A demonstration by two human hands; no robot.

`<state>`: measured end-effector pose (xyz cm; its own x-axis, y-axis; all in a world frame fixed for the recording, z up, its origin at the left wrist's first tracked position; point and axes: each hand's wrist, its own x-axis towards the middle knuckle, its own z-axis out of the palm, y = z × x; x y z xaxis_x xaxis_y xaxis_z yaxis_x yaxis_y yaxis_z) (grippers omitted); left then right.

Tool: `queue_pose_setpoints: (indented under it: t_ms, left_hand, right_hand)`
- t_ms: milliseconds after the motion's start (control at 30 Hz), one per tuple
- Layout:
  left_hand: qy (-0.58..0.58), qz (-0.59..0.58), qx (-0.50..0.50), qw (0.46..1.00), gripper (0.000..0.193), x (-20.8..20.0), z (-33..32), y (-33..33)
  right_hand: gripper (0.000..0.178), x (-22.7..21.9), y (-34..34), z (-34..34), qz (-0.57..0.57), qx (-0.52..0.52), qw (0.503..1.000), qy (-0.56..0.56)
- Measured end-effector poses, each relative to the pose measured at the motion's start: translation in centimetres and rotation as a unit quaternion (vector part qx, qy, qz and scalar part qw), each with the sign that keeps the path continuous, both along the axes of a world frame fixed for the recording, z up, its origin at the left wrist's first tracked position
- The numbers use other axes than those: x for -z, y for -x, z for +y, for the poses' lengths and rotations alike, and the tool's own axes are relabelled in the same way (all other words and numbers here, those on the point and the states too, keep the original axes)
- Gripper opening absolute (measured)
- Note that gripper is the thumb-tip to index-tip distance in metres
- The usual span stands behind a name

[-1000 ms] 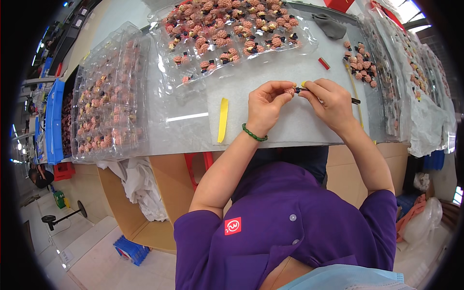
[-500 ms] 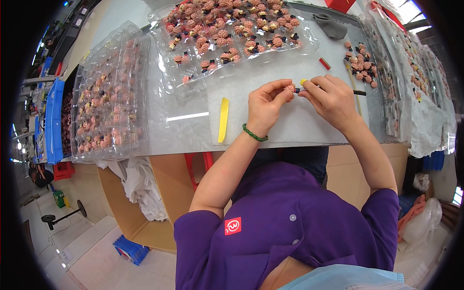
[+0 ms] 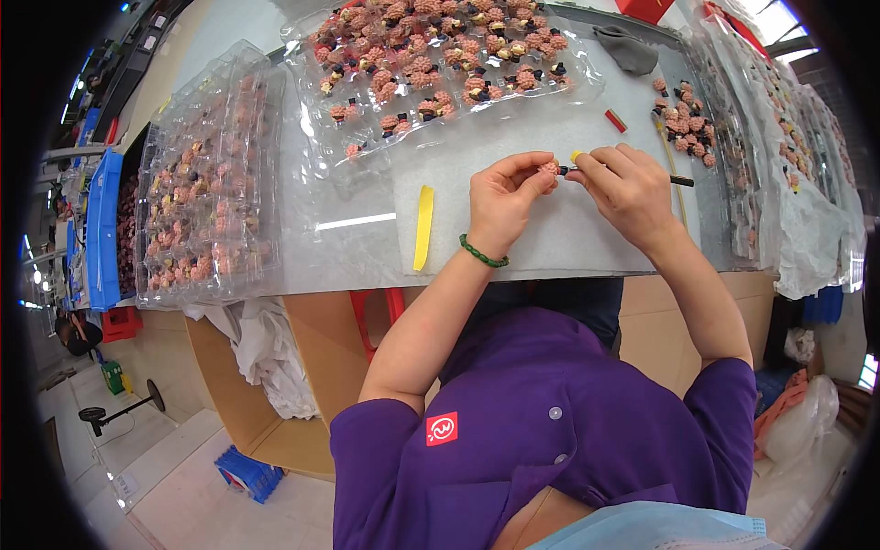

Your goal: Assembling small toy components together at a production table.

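Note:
Between thumb and fingers of my left hand (image 3: 502, 197) is a small pink, bumpy figurine (image 3: 550, 169), partly hidden by the fingertips. My right hand (image 3: 632, 191) grips a slim black pen-like tool (image 3: 680, 181). Its working end meets or nearly meets a dark part beside the pink bumps; contact is too small to tell. A yellow cover (image 3: 576, 157) shows at one right fingertip. Both hands are over the white sheet (image 3: 458, 229) on the table. A yellow strip (image 3: 423, 227) lies left of my left hand.
A clear tray (image 3: 321, 128) filled with pink figurines lies at the back. More stacked trays (image 3: 206, 197) stand left, others (image 3: 733, 137) right. A loose figurine pile (image 3: 686, 124), a red-green piece (image 3: 616, 121) and a grey cloth (image 3: 628, 49) lie back right.
My right hand has shifted very slightly, and the pen-like tool's rear end has dipped a little. The left hand stays nearly still with the figurine.

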<state>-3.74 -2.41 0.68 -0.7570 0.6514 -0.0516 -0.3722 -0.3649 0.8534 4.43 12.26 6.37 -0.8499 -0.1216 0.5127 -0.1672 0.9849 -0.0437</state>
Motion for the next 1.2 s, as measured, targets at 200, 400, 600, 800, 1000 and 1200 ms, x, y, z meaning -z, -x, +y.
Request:
queue_pose_setpoints:
  t_ms: [200,400,600,800,1000,1200]
  left_hand:
    - [0.000,0.005,0.002,1.000,0.020,0.05,-0.01,-0.01]
    - [0.000,0.006,0.002,1.000,0.020,0.09,-0.03,0.00]
    - [0.005,0.013,0.008,1.000,0.021,0.10,-0.04,0.01]
    - [0.005,0.013,0.009,1.000,0.021,0.08,-0.06,-0.03]
    - [0.003,0.016,0.009,1.000,0.021,0.11,-0.05,-0.04]
    - [0.002,0.015,0.005,1.000,0.021,0.07,-0.04,0.01]
  right_hand:
    - [0.023,0.03,-0.03,0.00,-0.002,0.004,1.000,0.003]
    - [0.023,0.08,0.02,-0.09,0.004,0.009,1.000,0.011]
    - [0.023,-0.02,0.00,0.02,-0.003,0.001,1.000,0.012]
    - [0.022,-0.17,-0.04,0.06,-0.004,-0.007,1.000,0.010]
    - [0.021,-0.22,-0.08,0.12,-0.003,-0.009,1.000,0.007]
    - [0.021,-0.28,-0.14,0.02,0.002,-0.014,1.000,0.013]
